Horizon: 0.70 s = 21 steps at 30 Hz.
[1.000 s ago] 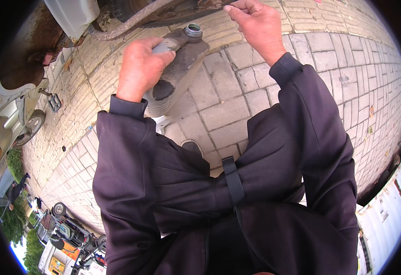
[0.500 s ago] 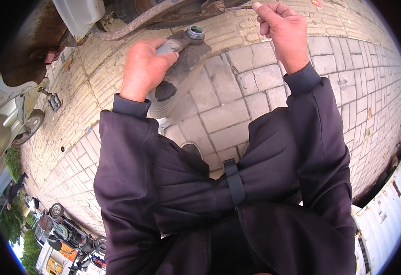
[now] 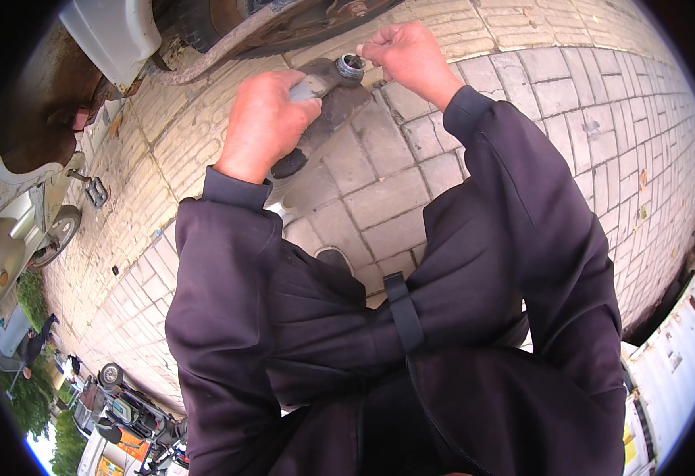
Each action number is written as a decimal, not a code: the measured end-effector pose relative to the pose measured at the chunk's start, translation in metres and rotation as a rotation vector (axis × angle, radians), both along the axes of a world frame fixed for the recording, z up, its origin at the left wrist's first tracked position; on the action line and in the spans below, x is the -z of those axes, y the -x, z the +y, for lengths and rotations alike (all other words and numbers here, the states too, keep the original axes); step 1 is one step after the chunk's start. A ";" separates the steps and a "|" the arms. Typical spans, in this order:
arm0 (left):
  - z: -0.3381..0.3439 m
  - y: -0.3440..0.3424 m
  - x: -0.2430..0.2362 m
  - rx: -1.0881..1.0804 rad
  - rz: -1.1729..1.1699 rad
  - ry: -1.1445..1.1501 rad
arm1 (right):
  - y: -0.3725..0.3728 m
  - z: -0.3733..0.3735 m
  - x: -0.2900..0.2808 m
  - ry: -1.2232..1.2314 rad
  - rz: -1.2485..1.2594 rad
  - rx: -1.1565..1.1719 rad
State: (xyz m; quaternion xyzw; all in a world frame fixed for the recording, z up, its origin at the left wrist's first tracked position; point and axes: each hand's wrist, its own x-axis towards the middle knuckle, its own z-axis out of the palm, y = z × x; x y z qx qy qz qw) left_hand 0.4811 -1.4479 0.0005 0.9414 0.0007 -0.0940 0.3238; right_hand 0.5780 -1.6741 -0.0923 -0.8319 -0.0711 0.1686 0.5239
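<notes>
My left hand (image 3: 272,119) is wrapped round the grey handle of a dirty plastic jug (image 3: 333,119), which is tilted above the paving. The jug's round threaded mouth (image 3: 352,67) has no cap on it. My right hand (image 3: 412,62) is at the rim of that mouth, thumb and forefinger pinched together. Whatever lies between those fingertips is too small to make out. Just beyond the jug is the underside of a vehicle, with a rusty curved metal bar (image 3: 228,54) and a dark wheel (image 3: 192,24).
A white scooter body with a pedal (image 3: 95,192) and a small wheel (image 3: 57,236) stands at the left. Farther off at the lower left is a parked three-wheeled vehicle (image 3: 129,408). Stone paving (image 3: 387,202) lies below me. A white corrugated panel (image 3: 673,365) is at the lower right.
My right hand has come down and left, from beside the vehicle's underside to the jug's mouth. My left hand keeps its grip on the jug and has shifted slightly right.
</notes>
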 end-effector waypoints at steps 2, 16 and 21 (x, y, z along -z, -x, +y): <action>-0.004 -0.002 -0.001 0.031 -0.011 -0.009 | -0.003 0.003 0.004 0.056 -0.119 -0.027; -0.007 -0.019 0.004 0.065 0.044 -0.027 | -0.002 0.000 0.005 0.126 -0.161 -0.077; 0.007 -0.016 0.004 0.060 -0.026 -0.003 | -0.010 -0.009 0.002 -0.145 0.064 0.070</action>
